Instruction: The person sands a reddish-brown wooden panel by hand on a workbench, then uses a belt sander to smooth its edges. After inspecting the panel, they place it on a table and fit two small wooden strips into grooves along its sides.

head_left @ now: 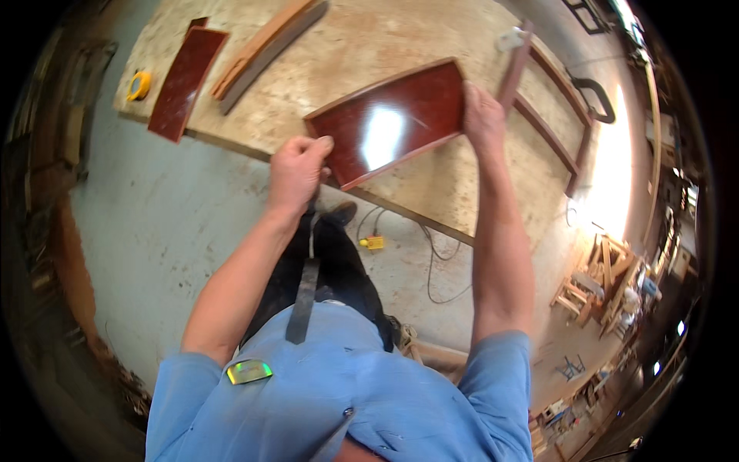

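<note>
Panel (400, 123) of glossy dark-red wood, oblong with a slightly curved long edge, lies flat on the near part of the workbench (369, 46), a bright glare patch on its face. Left hand (296, 169) closed at the panel's near-left corner, thumb and fingers pinching the edge. Right hand (481, 115) pressed over the right end, fingers curled onto it.

Judgement: panel is being gripped at both ends for positioning or lifting; the next move would need both grips kept even so the lacquered face does not scrape the rough top.

Bench top is pale chipboard, dusty and stained. On it, far left: a narrower dark-red board (185, 81), a yellow tape measure (139, 85), long wooden strips (265, 50). Right: curved dark-red frame pieces (550, 127).

Floor is grey concrete; a cable with yellow plug (372, 243) lies below the bench. Wooden stools (596, 281) stand at far right.
</note>
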Available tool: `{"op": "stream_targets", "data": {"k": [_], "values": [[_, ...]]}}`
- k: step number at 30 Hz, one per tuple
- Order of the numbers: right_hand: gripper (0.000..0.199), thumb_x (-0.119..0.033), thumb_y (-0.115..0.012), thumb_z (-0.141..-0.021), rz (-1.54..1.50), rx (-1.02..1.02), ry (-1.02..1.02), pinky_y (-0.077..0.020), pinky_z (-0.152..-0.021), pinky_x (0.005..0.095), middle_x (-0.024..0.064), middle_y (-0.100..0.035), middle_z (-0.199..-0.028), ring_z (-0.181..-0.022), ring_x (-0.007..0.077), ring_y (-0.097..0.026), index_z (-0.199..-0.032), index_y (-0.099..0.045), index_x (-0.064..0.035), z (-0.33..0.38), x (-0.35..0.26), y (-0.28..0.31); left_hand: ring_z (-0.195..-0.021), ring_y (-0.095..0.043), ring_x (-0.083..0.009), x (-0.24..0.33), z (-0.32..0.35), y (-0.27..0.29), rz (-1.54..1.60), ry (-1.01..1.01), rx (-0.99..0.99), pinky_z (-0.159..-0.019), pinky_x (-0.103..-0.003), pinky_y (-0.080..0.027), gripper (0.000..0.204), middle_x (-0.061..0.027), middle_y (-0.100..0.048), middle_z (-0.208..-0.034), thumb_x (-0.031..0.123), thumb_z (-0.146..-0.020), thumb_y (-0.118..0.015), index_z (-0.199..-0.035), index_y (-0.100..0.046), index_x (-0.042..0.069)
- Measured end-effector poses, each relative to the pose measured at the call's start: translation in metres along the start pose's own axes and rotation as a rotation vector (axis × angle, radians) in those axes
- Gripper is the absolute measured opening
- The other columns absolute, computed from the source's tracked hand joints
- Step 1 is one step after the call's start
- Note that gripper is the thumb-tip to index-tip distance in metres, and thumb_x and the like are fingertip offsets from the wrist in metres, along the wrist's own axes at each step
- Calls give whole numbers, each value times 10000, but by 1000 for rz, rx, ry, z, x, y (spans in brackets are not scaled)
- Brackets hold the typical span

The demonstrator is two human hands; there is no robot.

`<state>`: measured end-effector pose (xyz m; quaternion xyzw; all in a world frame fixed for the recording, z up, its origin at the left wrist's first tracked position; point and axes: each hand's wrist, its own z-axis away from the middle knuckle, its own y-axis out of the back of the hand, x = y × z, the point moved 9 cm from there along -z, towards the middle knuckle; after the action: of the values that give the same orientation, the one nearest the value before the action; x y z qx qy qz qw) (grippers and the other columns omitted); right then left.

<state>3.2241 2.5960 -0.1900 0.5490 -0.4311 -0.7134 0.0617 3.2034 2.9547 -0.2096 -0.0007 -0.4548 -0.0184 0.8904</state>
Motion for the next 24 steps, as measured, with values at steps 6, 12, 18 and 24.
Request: {"op": "stream_targets", "data": {"k": [6,12,18,24], "values": [[321,-322,-541,-949,-31,1,-1,-485,-817,316,139,-702,-941,-892,217,-655,-1055,-688,-57,4,-9,3,-536,-539,-88,-2,-3,-3,84,52,-82,-499,-232,-457,221,-7,-585,-680,225,-898,-668,-770,-580,67],[341,-371,-498,-945,-13,-31,-3,-492,-798,380,184,-677,-938,-907,340,-648,-1040,-691,-106,4,-15,6,-500,-522,-101,5,6,-7,36,136,-81,-467,-241,-441,273,-17,-577,-664,270,-896,-682,-747,-563,75],[366,-408,-451,-954,134,50,166,-483,-807,430,189,-669,-936,-927,379,-628,-1047,-680,-138,-7,-41,9,-495,-495,-103,12,-11,-6,-110,107,-87,-457,-236,-416,304,-9,-539,-620,273,-871,-715,-718,-526,90],[409,-471,-386,-963,284,-23,-82,-488,-799,450,173,-671,-942,-929,385,-625,-1008,-683,-194,-5,-29,3,-508,-496,-87,3,-14,-8,22,56,-79,-476,-231,-439,287,-2,-538,-613,247,-866,-721,-720,-536,83]]}}
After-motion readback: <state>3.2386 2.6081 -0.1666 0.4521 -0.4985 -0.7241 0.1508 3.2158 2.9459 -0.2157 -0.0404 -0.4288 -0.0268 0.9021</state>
